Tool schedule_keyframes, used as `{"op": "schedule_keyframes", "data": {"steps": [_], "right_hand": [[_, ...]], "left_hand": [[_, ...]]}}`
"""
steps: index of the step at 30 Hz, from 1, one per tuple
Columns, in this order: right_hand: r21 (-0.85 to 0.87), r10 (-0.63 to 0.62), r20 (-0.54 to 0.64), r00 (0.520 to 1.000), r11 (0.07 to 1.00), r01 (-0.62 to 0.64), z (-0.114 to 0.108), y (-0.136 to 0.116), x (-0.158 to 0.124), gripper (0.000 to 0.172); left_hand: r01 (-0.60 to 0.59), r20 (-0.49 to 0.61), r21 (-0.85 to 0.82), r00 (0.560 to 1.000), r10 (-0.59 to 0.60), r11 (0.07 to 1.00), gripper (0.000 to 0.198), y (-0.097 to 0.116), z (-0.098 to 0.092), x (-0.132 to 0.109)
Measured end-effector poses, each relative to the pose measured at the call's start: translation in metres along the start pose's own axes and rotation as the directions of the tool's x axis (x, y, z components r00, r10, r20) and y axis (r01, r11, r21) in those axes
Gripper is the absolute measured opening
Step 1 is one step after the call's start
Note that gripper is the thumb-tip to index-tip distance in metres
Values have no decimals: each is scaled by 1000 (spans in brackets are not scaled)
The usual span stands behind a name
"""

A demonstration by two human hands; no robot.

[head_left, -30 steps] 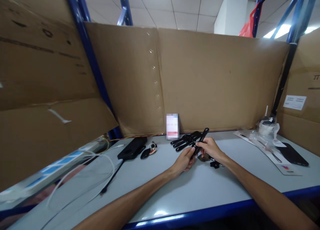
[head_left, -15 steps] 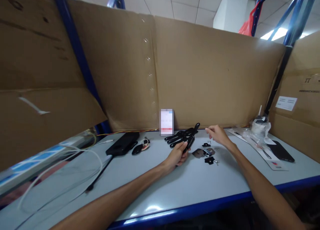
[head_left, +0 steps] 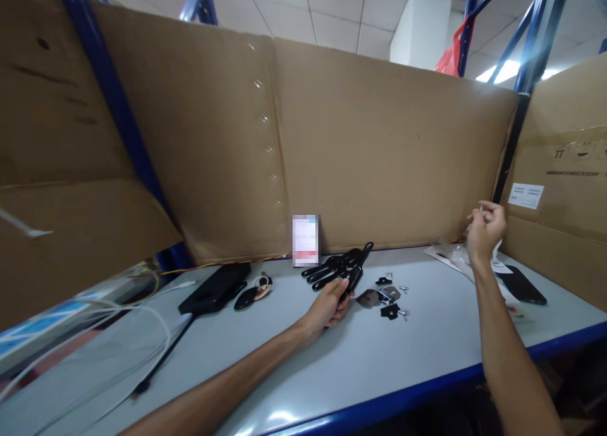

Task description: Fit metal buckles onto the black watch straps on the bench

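My left hand (head_left: 328, 304) is closed round a black handled tool (head_left: 355, 278), just right of several more black handles (head_left: 332, 264) on the grey table (head_left: 427, 341). My right hand (head_left: 486, 230) is raised at the right, its fingers pinching the thin white stick that stands up from the jar area; the jar itself is mostly hidden behind the hand. Between the hands lie grey metal plates (head_left: 368, 299), a black bracket (head_left: 389, 311), a smaller black piece (head_left: 384, 281) and small silver wing screws (head_left: 404, 289).
A phone (head_left: 306, 240) with a blurred screen leans on the cardboard wall (head_left: 389, 158). Left are a black box (head_left: 215, 289), keys (head_left: 263, 289), cables and a power strip (head_left: 42, 335). A dark phone (head_left: 520, 285) and clear packaging (head_left: 458, 256) lie right.
My right hand has moved right and up, from beside the small metal parts to the white stick. My left hand still holds the black tool. The view has shifted slightly to the right.
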State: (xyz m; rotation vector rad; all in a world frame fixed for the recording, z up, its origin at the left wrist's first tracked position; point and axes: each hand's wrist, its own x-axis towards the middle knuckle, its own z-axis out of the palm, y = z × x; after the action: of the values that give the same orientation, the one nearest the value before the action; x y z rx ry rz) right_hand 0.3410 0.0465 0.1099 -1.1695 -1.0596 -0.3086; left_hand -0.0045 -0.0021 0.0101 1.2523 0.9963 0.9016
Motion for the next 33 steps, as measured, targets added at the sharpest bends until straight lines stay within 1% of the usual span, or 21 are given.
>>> {"op": "schedule_keyframes", "data": {"steps": [1,2,3,4,5,6,7,8,9,11,14,15,17,20,23,28,29,30,31,32,33], "right_hand": [[34,48,113,992,998,-53,4,1,-3,39],[52,80,243,967,994,-95,11,0,-8,34],[50,85,386,919,992,-113,18,-1,-15,29],[35,59,545,837,995,-92,27,-3,-24,26],[13,28,676,736,999,-49,36,-6,-33,23],[-11,6,774,633,1000,5,43,-8,-44,21],[-38,-3,841,540,997,65,50,-10,-54,19],[-65,-2,885,466,990,128,56,-11,-65,17],[-89,0,912,411,977,195,61,-12,-74,15],[-130,12,940,341,937,326,67,-11,-90,13],[-168,46,963,264,870,463,71,-10,-106,20],[-177,58,968,246,852,493,72,-10,-109,21],[-195,84,970,227,823,533,72,-12,-111,23],[-213,97,968,230,802,558,72,-17,-112,27],[-204,83,970,230,793,574,71,-20,-112,29],[-213,105,971,217,791,574,68,-17,-108,21],[-217,102,968,229,801,558,68,-16,-105,19],[-219,95,963,252,823,524,68,-16,-102,16],[-219,90,954,286,861,459,67,-16,-99,13],[-211,92,941,325,912,352,67,-18,-95,10],[-181,99,929,357,962,204,66,-21,-91,7]], "left_hand": [[-7,2,-3,1000,7,1000,42,0,0,0],[-12,2,-6,1000,12,1000,41,0,0,0],[-13,1,-8,1000,13,1000,41,0,1,-1],[-12,2,-9,1000,12,1000,40,1,1,-1],[-9,1,-9,1000,9,1000,40,1,1,-1],[-7,0,-9,1000,7,1000,40,1,1,-1],[-6,2,-8,1000,6,1000,40,1,1,-1],[-5,1,-7,1000,5,1000,40,1,1,-1],[-3,3,-5,1000,3,1000,39,1,2,-1],[4,-1,4,1000,-4,1000,38,2,2,-1],[-10,11,20,1000,10,1000,38,2,3,-2],[-13,21,27,1000,12,1000,38,3,3,-2],[-15,26,33,1000,14,999,37,4,4,-3],[-8,31,24,1000,7,1000,35,6,4,-3],[2,29,15,1000,-3,1000,33,7,5,-4],[19,29,24,999,-20,1000,34,6,4,-3],[26,32,25,999,-27,999,34,6,3,-3],[31,36,23,999,-32,999,34,6,3,-2],[35,39,19,999,-36,999,34,6,3,-2],[39,39,17,998,-40,999,34,6,3,-2],[46,36,18,998,-47,999,34,6,2,-1]]}}
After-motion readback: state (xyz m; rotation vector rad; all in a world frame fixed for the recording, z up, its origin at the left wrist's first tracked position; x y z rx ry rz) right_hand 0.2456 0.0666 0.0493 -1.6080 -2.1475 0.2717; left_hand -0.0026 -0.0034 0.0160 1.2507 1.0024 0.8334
